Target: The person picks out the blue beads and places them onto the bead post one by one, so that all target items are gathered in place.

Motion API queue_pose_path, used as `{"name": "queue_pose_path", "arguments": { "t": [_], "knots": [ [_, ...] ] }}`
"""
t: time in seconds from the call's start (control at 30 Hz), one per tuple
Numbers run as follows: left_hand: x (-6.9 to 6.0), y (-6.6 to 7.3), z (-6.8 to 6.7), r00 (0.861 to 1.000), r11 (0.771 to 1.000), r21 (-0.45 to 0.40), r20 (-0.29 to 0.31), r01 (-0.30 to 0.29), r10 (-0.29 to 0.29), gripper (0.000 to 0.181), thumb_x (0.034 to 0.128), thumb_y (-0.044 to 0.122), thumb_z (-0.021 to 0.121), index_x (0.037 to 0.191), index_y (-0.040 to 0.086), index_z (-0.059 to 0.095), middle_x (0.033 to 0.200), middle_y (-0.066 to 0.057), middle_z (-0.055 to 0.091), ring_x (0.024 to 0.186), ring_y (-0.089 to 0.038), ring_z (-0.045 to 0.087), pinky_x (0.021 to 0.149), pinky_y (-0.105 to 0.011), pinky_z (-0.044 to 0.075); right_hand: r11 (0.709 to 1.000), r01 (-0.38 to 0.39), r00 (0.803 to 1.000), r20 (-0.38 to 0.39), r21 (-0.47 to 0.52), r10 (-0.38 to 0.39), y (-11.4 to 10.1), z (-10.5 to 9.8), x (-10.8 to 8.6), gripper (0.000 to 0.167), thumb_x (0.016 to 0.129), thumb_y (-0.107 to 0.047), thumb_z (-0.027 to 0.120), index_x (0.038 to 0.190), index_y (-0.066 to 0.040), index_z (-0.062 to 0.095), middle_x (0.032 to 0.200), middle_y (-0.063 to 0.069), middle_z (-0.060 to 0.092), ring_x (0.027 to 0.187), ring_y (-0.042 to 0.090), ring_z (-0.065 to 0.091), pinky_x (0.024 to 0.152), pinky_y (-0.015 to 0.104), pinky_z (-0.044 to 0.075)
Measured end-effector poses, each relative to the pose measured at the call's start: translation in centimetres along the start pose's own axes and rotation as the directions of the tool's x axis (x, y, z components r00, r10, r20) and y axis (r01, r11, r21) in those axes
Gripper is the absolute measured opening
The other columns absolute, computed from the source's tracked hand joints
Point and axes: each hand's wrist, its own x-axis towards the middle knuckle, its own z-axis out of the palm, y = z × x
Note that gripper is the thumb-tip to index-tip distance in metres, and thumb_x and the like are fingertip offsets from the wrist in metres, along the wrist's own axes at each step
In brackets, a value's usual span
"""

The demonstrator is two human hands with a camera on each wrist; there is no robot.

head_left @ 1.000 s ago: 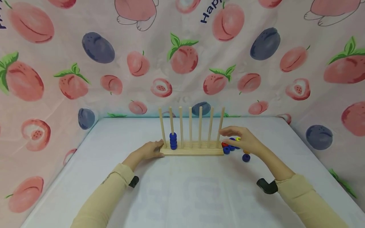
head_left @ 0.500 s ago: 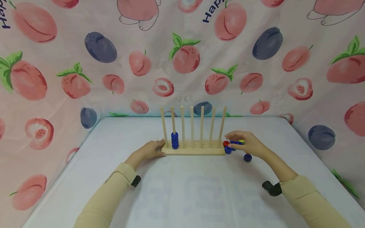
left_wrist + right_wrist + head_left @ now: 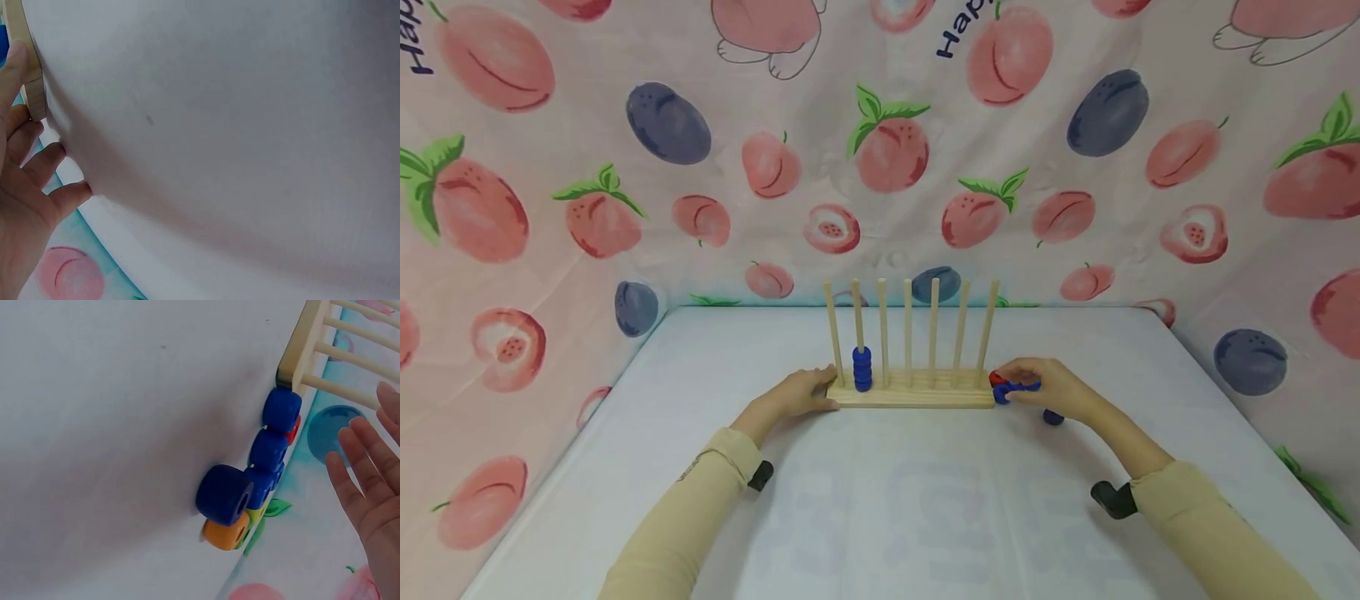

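A wooden stand with a row of upright pegs sits on the table; several blue beads are stacked on its second peg from the left. My left hand grips the stand's left end, thumb at the front and fingers around the end in the left wrist view. Just past the right end lie loose beads: a red bead, several blue ones, and an orange bead in the right wrist view. My right hand is over this cluster with fingers apart, hiding part of it; I see no bead in its grasp.
A single dark blue bead lies nearer the front, below my right hand. The white tabletop spreads in front of the stand. Behind it hangs a fruit-patterned cloth.
My right hand has lowered from beside the rightmost peg onto the loose beads, covering more of them. The left hand keeps its hold on the stand. The head view has shifted slightly.
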Motion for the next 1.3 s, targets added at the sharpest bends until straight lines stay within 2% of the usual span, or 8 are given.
{"name": "queue_pose_path", "arguments": {
  "t": [0.33, 0.5, 0.87, 1.1, 1.3],
  "knots": [
    [0.2, 0.0, 0.0, 1.000, 1.000, -0.002, 0.004, 0.009, -0.009, 0.073, 0.0886, 0.033, 0.064, 0.145, -0.001, 0.031, 0.146, -0.024, 0.034, 0.136, -0.043, 0.032, 0.114, -0.052, 0.026, 0.999, -0.048, 0.999, 0.018, -0.013, 0.048, 0.9, 0.5, 0.0, 0.027, 0.082, -0.005, 0.070, 0.105, 0.009, 0.063, 0.100, 0.020, 0.066, 0.089, 0.030, 0.062, 0.082, 0.045, 0.055],
    [0.2, 0.1, -0.2, 1.000, 1.000, 0.006, -0.004, -0.007, 0.007, 0.073, 0.0882, 0.032, 0.065, 0.144, -0.002, 0.032, 0.146, -0.025, 0.035, 0.135, -0.045, 0.033, 0.113, -0.052, 0.027, 0.996, -0.083, 0.996, 0.024, -0.032, 0.083, 1.3, 0.6, 0.1, 0.027, 0.082, -0.005, 0.070, 0.105, 0.009, 0.063, 0.100, 0.021, 0.066, 0.088, 0.029, 0.062, 0.081, 0.043, 0.055],
    [0.0, 0.1, 0.0, 1.000, 1.000, -0.006, -0.006, 0.003, -0.003, 0.073, 0.0881, 0.032, 0.065, 0.143, -0.003, 0.033, 0.146, -0.024, 0.035, 0.135, -0.045, 0.033, 0.113, -0.052, 0.028, 0.981, -0.159, 0.987, 0.015, -0.114, 0.162, 1.5, 1.6, 0.9, 0.026, 0.081, -0.006, 0.071, 0.101, 0.009, 0.063, 0.081, 0.012, 0.065, 0.075, 0.020, 0.061, 0.069, 0.035, 0.055],
    [0.0, 0.2, 0.0, 1.000, 1.000, -0.010, -0.007, 0.006, -0.006, 0.073, 0.0883, 0.031, 0.065, 0.144, -0.002, 0.032, 0.146, -0.024, 0.035, 0.135, -0.044, 0.033, 0.113, -0.052, 0.028, 0.968, -0.225, 0.973, 0.021, -0.113, 0.228, 1.3, 2.2, 1.1, 0.025, 0.080, -0.004, 0.070, 0.101, 0.009, 0.062, 0.073, 0.006, 0.060, 0.064, 0.011, 0.051, 0.055, 0.022, 0.045],
    [0.0, 0.1, 0.0, 1.000, 1.000, -0.002, -0.005, 0.010, -0.010, 0.072, 0.0891, 0.030, 0.064, 0.144, -0.002, 0.032, 0.146, -0.024, 0.035, 0.135, -0.044, 0.034, 0.113, -0.052, 0.028, 0.968, -0.226, 0.973, 0.031, -0.113, 0.231, 1.2, 2.3, 1.3, 0.025, 0.080, -0.002, 0.069, 0.101, 0.010, 0.061, 0.069, 0.006, 0.058, 0.060, 0.011, 0.048, 0.052, 0.020, 0.042]
  ]
}}
